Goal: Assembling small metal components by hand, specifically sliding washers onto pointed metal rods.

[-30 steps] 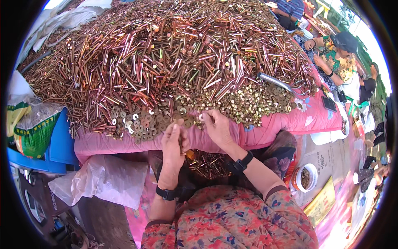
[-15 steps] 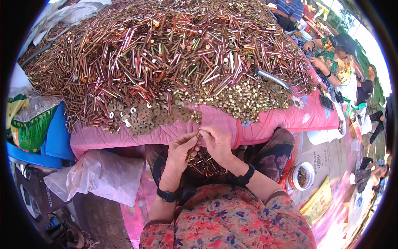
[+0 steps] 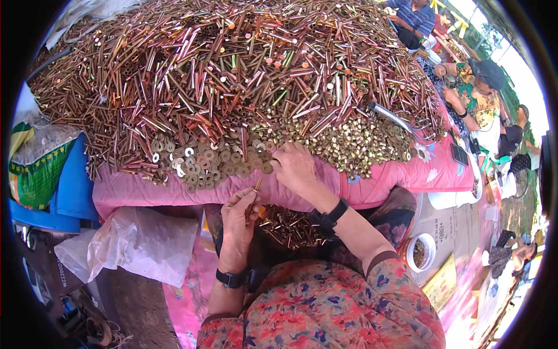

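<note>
My left hand [image 3: 236,220] is closed round a thin brass-coloured bolt [image 3: 257,184], whose tip sticks up past the thumb. Over the near edge of the table, my right hand [image 3: 295,167] has its fingers bent together at the right end of the flat washers [image 3: 203,167]. What those fingertips pinch, if anything, is too small to make out. To the right of the washers lies a heap of small brass-coloured nuts [image 3: 343,145]. Behind both spreads a large mound of coppery metal tubes [image 3: 174,87]. Below my hands, several assembled-looking metal pieces [image 3: 290,228] lie gathered at my lap.
A pink quilted cover [image 3: 232,192] pads the table edge. A bent metal tool [image 3: 392,116] and a dark phone-like object [image 3: 459,155] lie at the right. A white bucket [image 3: 427,250] stands right, a plastic sack [image 3: 133,244] hangs left. Other people sit far right.
My right hand has left my left hand and moved forward to the washers. My left hand has shifted slightly left and down, with the bolt still held, its tip now showing.
</note>
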Motion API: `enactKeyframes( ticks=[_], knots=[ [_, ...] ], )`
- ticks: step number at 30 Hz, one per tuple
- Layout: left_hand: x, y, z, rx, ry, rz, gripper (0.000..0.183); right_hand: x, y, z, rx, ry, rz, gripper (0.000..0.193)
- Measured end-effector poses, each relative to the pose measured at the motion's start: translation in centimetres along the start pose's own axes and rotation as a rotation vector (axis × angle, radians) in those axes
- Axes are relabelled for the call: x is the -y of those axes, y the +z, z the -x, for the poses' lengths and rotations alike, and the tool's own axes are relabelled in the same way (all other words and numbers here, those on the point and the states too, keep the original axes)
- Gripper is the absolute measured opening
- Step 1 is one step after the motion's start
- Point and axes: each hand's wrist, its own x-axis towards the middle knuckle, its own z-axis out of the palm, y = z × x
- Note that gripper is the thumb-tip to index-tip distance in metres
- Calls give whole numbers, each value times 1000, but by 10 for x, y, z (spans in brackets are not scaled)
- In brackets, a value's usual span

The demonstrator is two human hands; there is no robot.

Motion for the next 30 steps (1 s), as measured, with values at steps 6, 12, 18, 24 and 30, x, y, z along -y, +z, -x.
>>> enactKeyframes(
  ticks=[6, 12, 18, 24, 30],
  knots=[
    [-2, -6, -5, -24, 42, -5, 9, -33, -42, -15, -60, 47, 318, 16],
    [0, 8, -5, 1, 44, -24, 9, -71, -49, -22, -149, -99, 319, 17],
    [-7, 11, 1, 23, 159, -123, 10, -12, -53, 2, -99, -224, -35, 17],
    [-13, 9, 8, 81, 185, -189, 10, 13, -54, 23, 9, -243, -317, 20],
    [-19, 6, 15, 143, 317, -508, 8, 14, -63, 31, 43, -349, -305, 20]
  ],
)
